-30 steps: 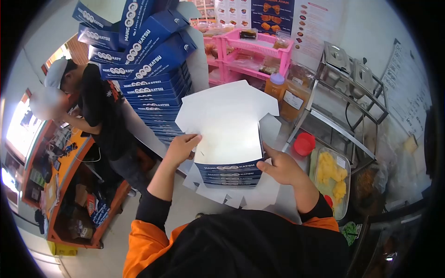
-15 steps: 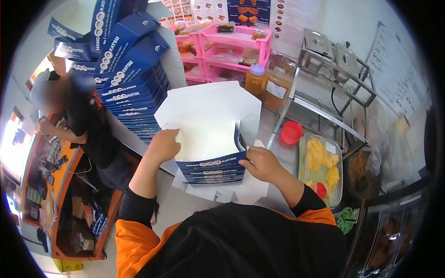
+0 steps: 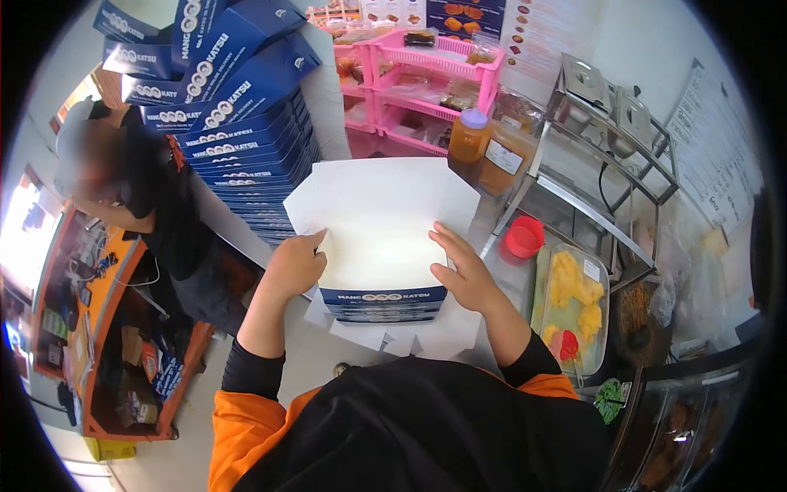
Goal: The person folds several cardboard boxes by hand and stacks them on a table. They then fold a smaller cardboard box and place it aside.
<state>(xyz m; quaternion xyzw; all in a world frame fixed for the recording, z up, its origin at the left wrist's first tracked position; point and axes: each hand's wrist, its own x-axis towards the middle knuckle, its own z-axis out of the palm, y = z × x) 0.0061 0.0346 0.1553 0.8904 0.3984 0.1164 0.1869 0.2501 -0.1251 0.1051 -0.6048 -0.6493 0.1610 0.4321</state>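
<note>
An open white-lined box with a blue printed front stands on top of a short stack of similar boxes, its lid raised at the back. At the box's left side is my left hand, with a finger over the edge and the others curled; what it grips is hidden. My right hand rests against the right side with its fingers spread and holds nothing. The inside of the box is plain white.
Tall stack of blue boxes at left; pink basket rack and sauce bottle behind. At right, red cup, tray of yellow food and metal rack. A person stands far left.
My right hand has let go of the box's front right corner and opened along its side. The right side flap, folded inward before, now stands out straight. My left hand stays at the left edge.
</note>
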